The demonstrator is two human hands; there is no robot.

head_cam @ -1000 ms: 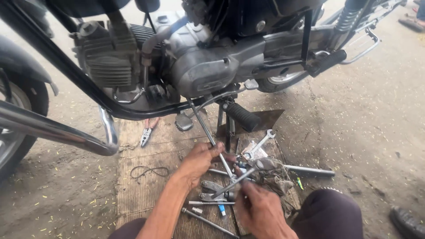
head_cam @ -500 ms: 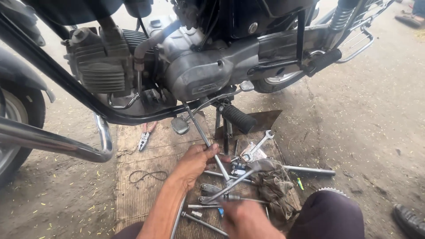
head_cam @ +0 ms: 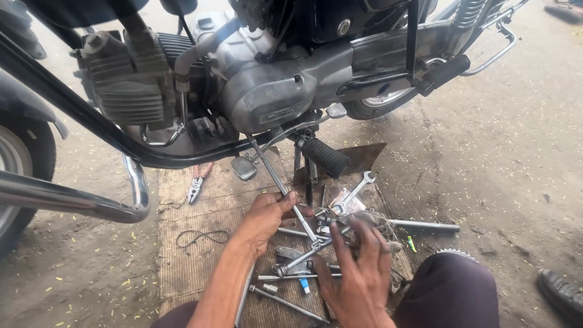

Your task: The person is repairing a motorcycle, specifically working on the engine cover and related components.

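A long T-shaped socket wrench (head_cam: 285, 188) runs from under the motorcycle engine (head_cam: 267, 85) down to the mat. My left hand (head_cam: 267, 215) is wrapped around its shaft near the lower end. My right hand (head_cam: 358, 267) rests with fingers spread over the wrench's cross handle (head_cam: 303, 255) and a grey rag (head_cam: 382, 225), apparently gripping the handle. Several spanners and sockets (head_cam: 291, 282) lie under both hands.
A worn brown mat (head_cam: 194, 243) covers the ground below the engine. Red-handled pliers (head_cam: 197, 182) and a loop of black wire (head_cam: 197, 238) lie on it. A footpeg (head_cam: 325, 157), exhaust pipe (head_cam: 67, 200), rear footrest (head_cam: 443, 73) and a shoe (head_cam: 562, 291) surround the spot.
My right hand has come up from the lower edge onto the wrench's cross handle. The camera has drawn closer to the engine. My left hand stays on the shaft.
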